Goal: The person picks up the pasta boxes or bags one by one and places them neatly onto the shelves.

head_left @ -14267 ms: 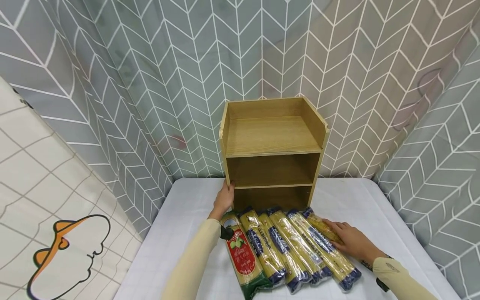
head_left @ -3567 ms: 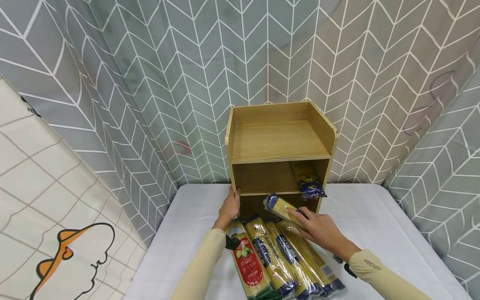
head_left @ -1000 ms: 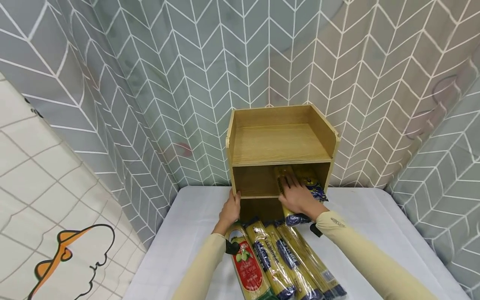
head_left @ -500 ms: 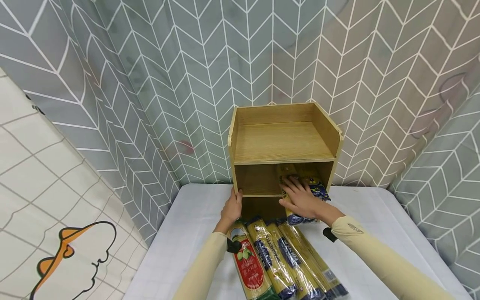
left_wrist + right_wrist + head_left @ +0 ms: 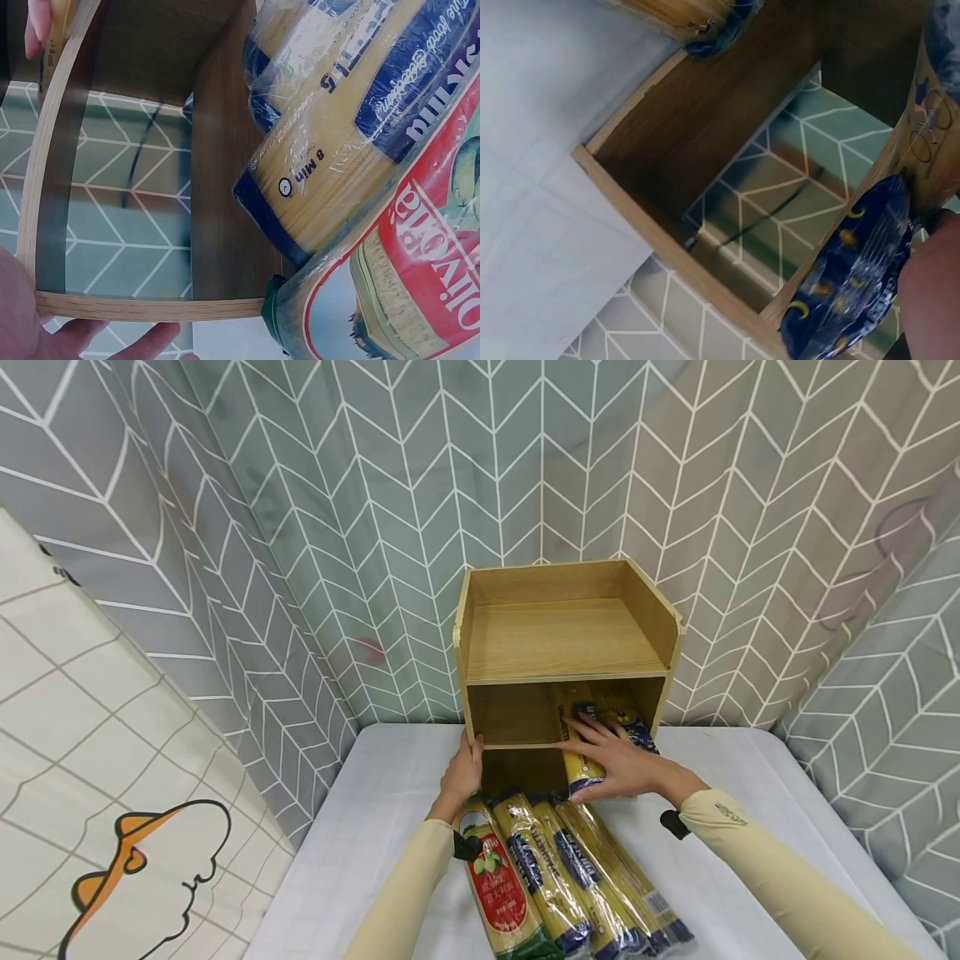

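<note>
The long yellow pasta pack lies on the middle level of the wooden shelf unit, its blue near end sticking out past the front edge. Half a second ago that end hung farther out, so the pack has slid in a little. Over these few seconds it has gone from being held in the air to resting on the board, which to my eye makes this placement nearly done.

The right hand has drawn back towards the near end of it. Its fingers are spread apart and fairly straight, touching the wrapper rather than curled round it.

Just beside, on the right, lies the blue-ended pack, its end also jutting over the edge. That makes two packs side by side up there, with the left part of that level bare.

The left hand hasn't let go of the unit's left side wall, thumb and fingers clamped on either side of it; I take that as steadying.

Below, on the white table, four packs lie slanted in a row: the red-labelled pack on the left, then three yellow-and-blue packs. Those look untouched for now. Behind everything hangs a zigzag-patterned curtain.
</note>
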A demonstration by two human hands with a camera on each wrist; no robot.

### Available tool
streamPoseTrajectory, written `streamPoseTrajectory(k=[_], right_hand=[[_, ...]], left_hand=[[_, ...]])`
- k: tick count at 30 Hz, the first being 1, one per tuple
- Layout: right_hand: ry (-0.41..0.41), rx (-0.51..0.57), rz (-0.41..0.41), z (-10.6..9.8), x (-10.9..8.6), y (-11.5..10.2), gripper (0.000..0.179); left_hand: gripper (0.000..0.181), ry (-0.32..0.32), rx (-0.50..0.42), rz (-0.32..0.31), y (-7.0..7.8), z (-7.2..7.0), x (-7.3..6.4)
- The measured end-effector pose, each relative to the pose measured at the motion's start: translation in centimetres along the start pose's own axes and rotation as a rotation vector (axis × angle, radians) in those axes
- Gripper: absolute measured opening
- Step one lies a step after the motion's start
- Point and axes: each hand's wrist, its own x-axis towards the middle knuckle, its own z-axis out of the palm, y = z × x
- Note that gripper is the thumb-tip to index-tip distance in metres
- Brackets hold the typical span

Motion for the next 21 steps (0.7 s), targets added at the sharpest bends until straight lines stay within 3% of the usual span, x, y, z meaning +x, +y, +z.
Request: streamPoseTrajectory(k=[12,17,21], right_hand=[[0.229,0.024,0.148,0.0,0.3,1.4,0.098],[0.299,-0.026,0.204,0.4,0.7,1.2,0.09],[0.355,-0.114,0.195,0.8,1.3,1.0,0.078]], left_hand=[[0.063,-0.012,-0.02,-0.012,0.1,0.1,0.1],[0.063,-0.014,-0.028,-0.015,0.2,0.0,0.0],[0.062,-0.007,-0.018,-0.02,0.1,0.1,0.0]])
